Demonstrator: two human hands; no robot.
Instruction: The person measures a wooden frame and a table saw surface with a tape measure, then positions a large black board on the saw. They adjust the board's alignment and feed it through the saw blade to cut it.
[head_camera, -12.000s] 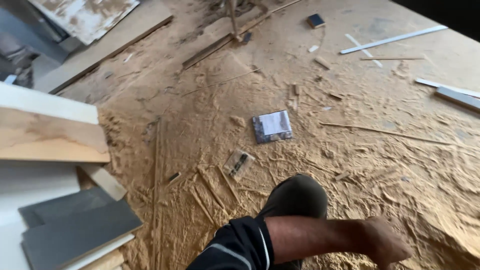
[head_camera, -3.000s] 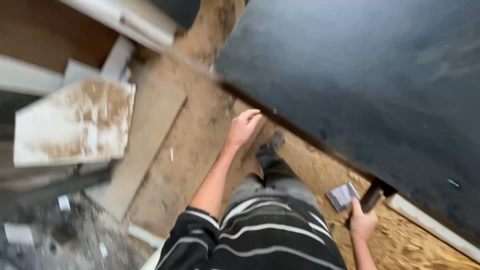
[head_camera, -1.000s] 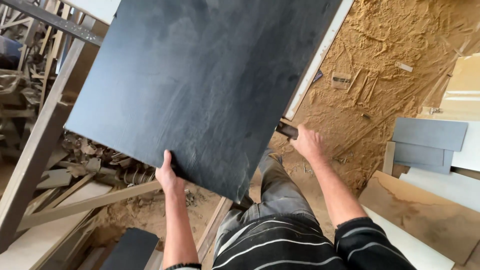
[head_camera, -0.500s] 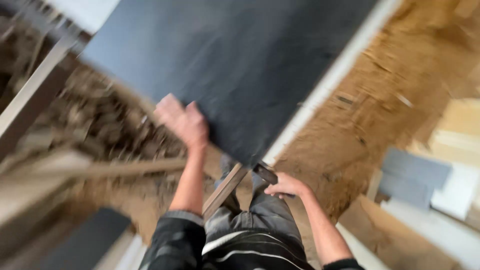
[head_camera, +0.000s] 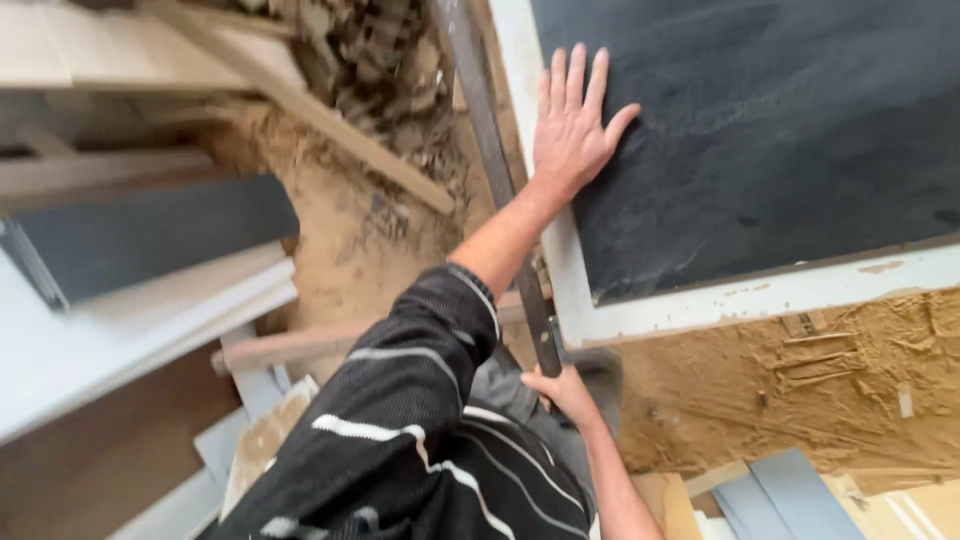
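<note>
One dark slate-like panel (head_camera: 780, 130) lies flat at two o'clock on a white board (head_camera: 720, 300), long axis unclear. Left hand (head_camera: 575, 125) spread flat on it; right hand (head_camera: 562, 388) grips one metal bar (head_camera: 495, 170).

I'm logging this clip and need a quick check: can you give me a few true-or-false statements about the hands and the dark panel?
1. The left hand lies flat on the dark panel. True.
2. The right hand rests on the panel too. False: it is low, by the metal bar.
3. The panel lies on a white board. True.
4. The floor is bare and clean. False: sawdust covers it.
5. The sleeve is plain white. False: dark with pale stripes.
</note>
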